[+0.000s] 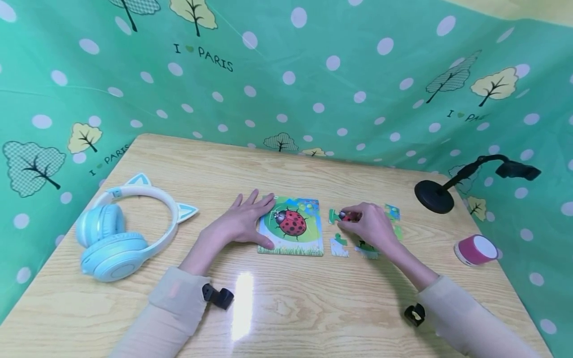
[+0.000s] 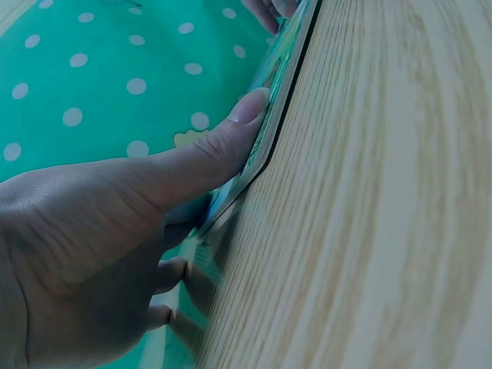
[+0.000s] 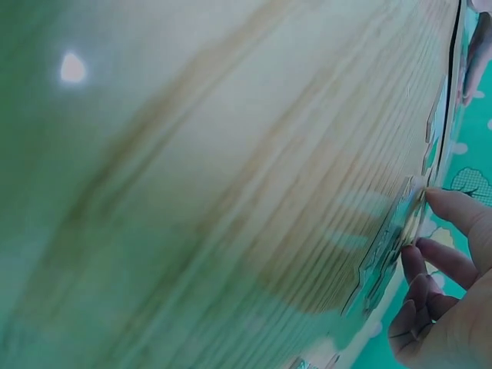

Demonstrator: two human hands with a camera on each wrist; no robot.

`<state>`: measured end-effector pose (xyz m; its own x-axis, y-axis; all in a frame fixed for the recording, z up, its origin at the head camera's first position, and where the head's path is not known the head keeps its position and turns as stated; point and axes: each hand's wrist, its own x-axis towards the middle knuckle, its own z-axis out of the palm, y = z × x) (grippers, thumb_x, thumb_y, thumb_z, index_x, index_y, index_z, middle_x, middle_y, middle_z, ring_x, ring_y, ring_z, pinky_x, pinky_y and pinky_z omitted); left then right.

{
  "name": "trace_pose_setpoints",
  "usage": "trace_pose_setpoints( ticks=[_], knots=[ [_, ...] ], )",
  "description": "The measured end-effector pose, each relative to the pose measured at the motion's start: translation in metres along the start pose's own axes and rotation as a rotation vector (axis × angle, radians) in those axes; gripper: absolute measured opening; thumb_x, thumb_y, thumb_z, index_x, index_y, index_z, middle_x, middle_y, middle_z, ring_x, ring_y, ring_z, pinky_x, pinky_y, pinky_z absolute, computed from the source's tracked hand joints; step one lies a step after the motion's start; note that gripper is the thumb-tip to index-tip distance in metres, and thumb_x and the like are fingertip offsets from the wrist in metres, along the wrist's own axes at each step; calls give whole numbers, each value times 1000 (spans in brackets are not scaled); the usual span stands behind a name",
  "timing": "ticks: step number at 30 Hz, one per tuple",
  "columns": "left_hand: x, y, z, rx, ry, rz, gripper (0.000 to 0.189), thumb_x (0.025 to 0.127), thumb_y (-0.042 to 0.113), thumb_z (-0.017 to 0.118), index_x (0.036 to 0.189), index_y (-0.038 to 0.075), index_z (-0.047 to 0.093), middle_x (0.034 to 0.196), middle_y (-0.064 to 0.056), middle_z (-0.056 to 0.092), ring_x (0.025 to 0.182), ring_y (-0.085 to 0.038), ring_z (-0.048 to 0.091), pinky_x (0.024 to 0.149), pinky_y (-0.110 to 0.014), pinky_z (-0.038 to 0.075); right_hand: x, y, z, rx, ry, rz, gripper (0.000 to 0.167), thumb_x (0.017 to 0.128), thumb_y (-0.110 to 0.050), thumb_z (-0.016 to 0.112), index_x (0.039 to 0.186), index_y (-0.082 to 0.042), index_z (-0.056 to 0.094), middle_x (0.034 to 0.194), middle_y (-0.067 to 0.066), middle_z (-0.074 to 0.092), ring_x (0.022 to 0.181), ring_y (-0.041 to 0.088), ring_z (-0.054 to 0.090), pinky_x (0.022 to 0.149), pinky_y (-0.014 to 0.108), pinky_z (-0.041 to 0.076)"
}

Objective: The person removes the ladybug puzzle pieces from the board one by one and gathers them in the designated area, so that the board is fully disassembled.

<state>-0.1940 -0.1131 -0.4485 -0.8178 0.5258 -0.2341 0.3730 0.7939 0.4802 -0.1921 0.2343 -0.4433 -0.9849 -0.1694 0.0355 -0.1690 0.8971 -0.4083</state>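
A ladybug puzzle board (image 1: pixel 292 223) lies flat in the middle of the table. My left hand (image 1: pixel 243 219) rests on its left side with fingers spread, and in the left wrist view the thumb (image 2: pixel 223 138) lies along the board's edge. To the right of the board, my right hand (image 1: pixel 373 226) pinches a red-and-black puzzle piece (image 1: pixel 351 217) between thumb and fingertips, low over the table. Loose pieces lie around it: a green piece (image 1: pixel 333 217), a grass piece (image 1: pixel 340 248), another partly under the hand (image 1: pixel 368 251), and a blue-green corner piece (image 1: pixel 392 212).
Light blue cat-ear headphones (image 1: pixel 117 248) lie at the left of the table. A black stand with a bent neck (image 1: pixel 434 196) is at the back right, and a pink-and-white cylinder (image 1: pixel 475 249) sits near the right edge. Dotted green cloth (image 1: pixel 286 99) hangs behind.
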Motion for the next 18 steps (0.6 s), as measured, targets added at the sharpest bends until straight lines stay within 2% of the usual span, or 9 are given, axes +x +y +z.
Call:
trace_pose_setpoints(
  ticks=[7, 14, 18],
  knots=[
    [-1, 0, -1, 0, -2, -3, 119, 73, 59, 85, 165, 18, 21, 175, 0, 9, 163, -36, -4, 130, -62, -5, 1, -2, 0, -10, -9, 4, 38, 85, -35, 84, 117, -15, 80, 95, 6, 75, 76, 16, 63, 58, 27, 43],
    [-2, 0, -1, 1, -6, -2, 120, 73, 59, 85, 165, 17, 21, 175, -1, 9, 162, -37, -4, 130, -62, -5, 1, -2, -1, 10, -24, 21, 41, 88, -36, 81, 122, -14, 78, 88, 5, 71, 67, 16, 54, 51, 26, 34],
    [-1, 0, 0, 3, -6, 4, 120, 73, 59, 85, 165, 17, 20, 175, -1, 8, 162, -37, -4, 130, -62, -5, 2, -4, -3, 30, 9, 22, 38, 92, -34, 76, 122, -11, 77, 93, 8, 74, 68, 14, 60, 50, 25, 40]
  ],
)
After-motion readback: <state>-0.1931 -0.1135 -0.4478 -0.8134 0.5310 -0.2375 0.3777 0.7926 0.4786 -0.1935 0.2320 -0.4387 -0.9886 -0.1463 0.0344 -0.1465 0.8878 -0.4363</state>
